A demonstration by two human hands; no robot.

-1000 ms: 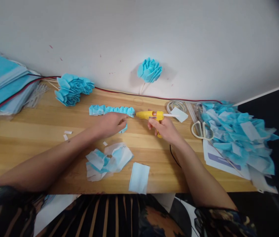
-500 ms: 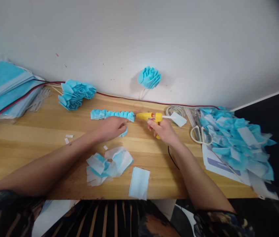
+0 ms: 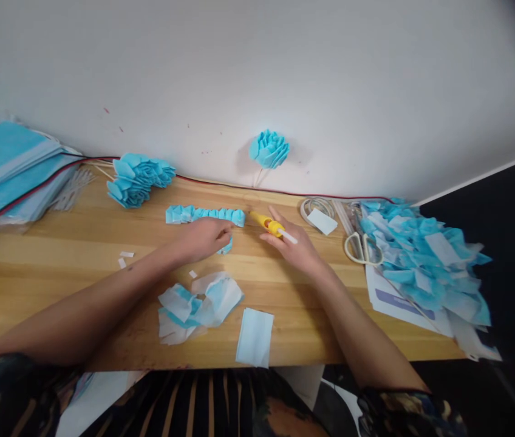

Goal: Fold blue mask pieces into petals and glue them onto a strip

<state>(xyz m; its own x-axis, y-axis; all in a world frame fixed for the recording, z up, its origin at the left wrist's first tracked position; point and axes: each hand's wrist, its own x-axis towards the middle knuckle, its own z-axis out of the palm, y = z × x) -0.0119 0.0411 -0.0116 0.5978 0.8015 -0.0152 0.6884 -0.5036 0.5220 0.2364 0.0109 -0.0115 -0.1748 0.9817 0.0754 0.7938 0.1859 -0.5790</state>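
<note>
Along the back edge of the wooden counter (image 3: 57, 255), a red-and-black cable (image 3: 184, 178) close to the wall (image 3: 353, 91). At the back left corner, a stack of blue face masks (image 3: 16, 164), with thin white strips (image 3: 73, 188) just beside. Farther right along the same edge, a cluster of blue flowers (image 3: 136, 179) on its side, then a single blue flower (image 3: 269, 149) on a thin stem. Toward the right edge, a pale coil (image 3: 303, 209) under a white card (image 3: 322, 221), white-handled scissors (image 3: 364, 249), and a heap of blue and white pieces (image 3: 426, 249) partly over a printed sheet (image 3: 389, 297). Near the front edge, crumpled scraps (image 3: 198, 303) and a stack of pale blue rectangles (image 3: 254, 337).

At mid-counter, a pleated blue strip (image 3: 205, 215), partly hidden by the left grip (image 3: 207, 233), curled closed on it. Right grip (image 3: 298, 243) around a yellow glue gun (image 3: 264, 223), thumb and index finger spread on either side of the body; handle out of sight, firmness of hold impossible to tell.

Soft, matte fabric in the strip, gathered into small puffs; overlapping petals in the flowers; smooth plastic on the gun, with a translucent white stick out of the rear.

Compared with half a second ago, gun swung from nearly level to slanted, rear end toward the front edge, nozzle just clear of the strip's right end. Strip and left grip nearly unchanged.
</note>
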